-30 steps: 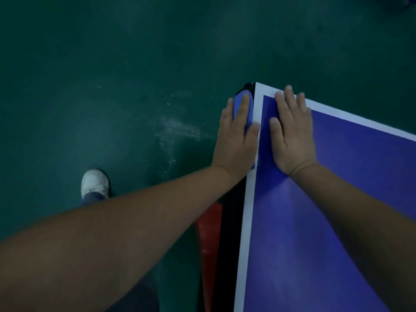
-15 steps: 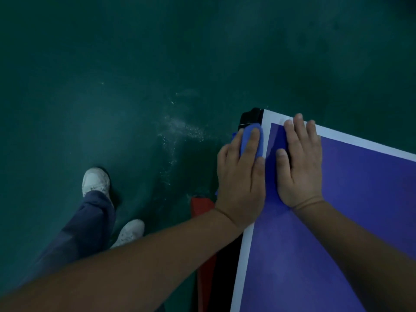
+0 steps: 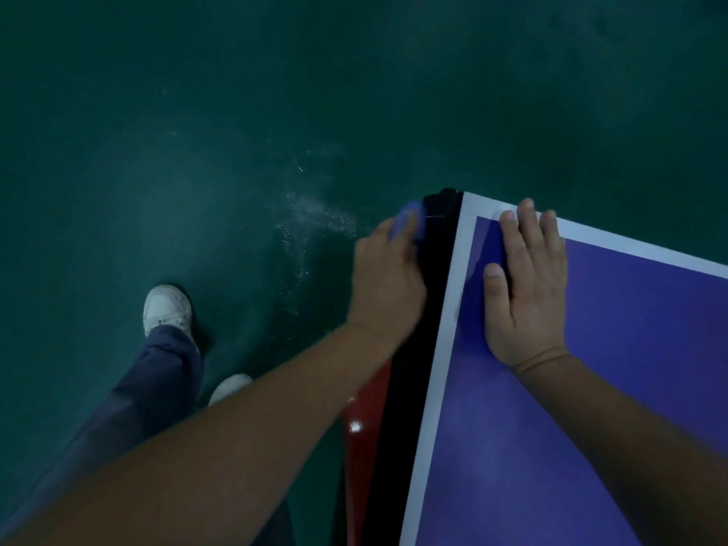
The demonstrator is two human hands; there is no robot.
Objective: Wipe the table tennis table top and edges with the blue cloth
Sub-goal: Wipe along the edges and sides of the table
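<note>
1. The blue cloth (image 3: pixel 407 224) shows just past the left fingertips, pressed to the black side edge (image 3: pixel 413 368) of the bench (image 3: pixel 591 388), close to its corner.
2. The left hand (image 3: pixel 388 281) grips the cloth, fingers close together and bent over it; blur hides the thumb.
3. The right hand (image 3: pixel 528 293) lies flat on the blue top, across the white border line (image 3: pixel 441 368) from the left fingers. Its fingers are together, thumb apart, tips on the end line.
4. Judged from this, the side-edge wipe stands at the corner. The end edge beyond the right fingertips looks yet to be wiped; whether the top is finished cannot be told.
5. Left of the left fingers: green floor (image 3: pixel 197 151) with pale flecks, a white shoe (image 3: pixel 167 307), and a red panel (image 3: pixel 364 427) under the edge.
</note>
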